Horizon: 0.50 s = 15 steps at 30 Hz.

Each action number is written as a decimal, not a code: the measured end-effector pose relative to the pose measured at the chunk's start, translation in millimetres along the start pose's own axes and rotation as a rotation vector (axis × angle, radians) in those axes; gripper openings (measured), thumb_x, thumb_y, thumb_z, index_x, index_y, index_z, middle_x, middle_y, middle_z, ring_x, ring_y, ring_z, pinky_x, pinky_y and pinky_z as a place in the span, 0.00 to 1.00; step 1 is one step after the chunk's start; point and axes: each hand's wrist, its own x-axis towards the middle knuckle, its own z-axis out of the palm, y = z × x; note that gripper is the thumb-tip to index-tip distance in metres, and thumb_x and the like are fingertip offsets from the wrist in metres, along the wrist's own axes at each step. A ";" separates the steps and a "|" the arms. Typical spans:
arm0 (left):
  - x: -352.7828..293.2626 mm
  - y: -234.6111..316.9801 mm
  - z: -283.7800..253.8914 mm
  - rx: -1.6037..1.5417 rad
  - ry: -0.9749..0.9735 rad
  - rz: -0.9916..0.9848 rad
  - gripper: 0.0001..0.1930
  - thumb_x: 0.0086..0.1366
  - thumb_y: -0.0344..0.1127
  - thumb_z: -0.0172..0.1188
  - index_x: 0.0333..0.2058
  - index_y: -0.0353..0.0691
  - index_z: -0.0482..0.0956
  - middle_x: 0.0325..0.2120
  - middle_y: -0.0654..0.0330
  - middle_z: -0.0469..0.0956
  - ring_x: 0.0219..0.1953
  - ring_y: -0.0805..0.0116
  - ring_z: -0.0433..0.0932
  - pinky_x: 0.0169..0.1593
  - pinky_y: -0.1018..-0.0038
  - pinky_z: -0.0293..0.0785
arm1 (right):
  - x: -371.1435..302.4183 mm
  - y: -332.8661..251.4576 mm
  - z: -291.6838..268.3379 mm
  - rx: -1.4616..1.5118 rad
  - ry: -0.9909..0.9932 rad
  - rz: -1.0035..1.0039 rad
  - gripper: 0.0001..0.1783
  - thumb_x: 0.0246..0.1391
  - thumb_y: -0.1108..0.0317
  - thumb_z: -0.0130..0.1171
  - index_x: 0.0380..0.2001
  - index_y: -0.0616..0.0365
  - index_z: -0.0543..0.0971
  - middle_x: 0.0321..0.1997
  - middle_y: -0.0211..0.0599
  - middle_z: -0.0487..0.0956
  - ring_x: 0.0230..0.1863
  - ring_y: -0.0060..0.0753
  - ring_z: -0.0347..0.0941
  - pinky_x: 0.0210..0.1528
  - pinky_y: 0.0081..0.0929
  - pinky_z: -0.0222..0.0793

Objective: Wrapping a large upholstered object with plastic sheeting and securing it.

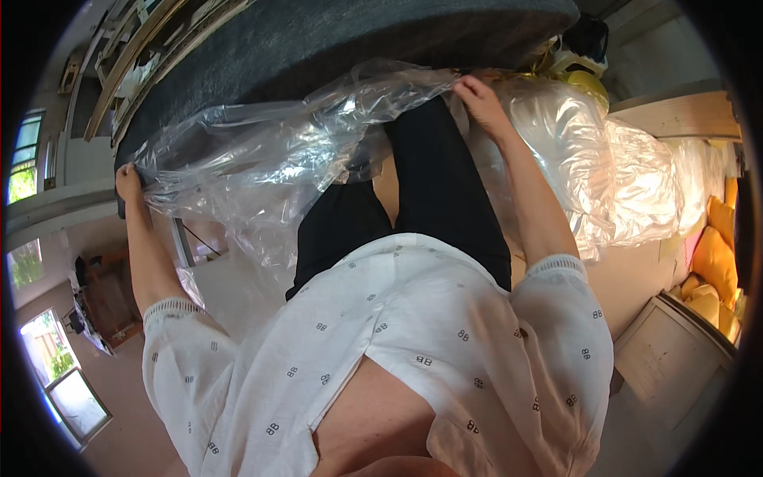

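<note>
Dark padded surface (262, 60) across the top, cut off by the upper rim; bright window (75, 389) at left, pale cabinet (668, 350) lower right. Clear plastic sheet (262, 155) along the surface's near edge, lower folds beside the black trousers (433, 183) hard to trace. 2 hands gripping it: left hand (128, 184) closed on its left end, right hand (480, 103) pinching the upper edge, fingers narrow.

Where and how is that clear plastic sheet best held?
Probably at two widely spaced spots along the far edge of the clear plastic sheet, pinched from the person's side: it looks thin, wrinkled and limp, and the left grip and right grip hold it there.
</note>
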 end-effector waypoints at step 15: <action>27.7 65.7 -10.3 -0.394 0.318 -0.143 0.19 0.62 0.45 0.55 0.42 0.33 0.76 0.39 0.50 0.78 0.42 0.55 0.76 0.48 0.65 0.68 | -37.5 -278.0 -145.2 -0.399 0.101 -0.507 0.06 0.57 0.66 0.58 0.36 0.54 0.77 0.23 0.19 0.70 0.24 0.13 0.64 0.28 0.17 0.63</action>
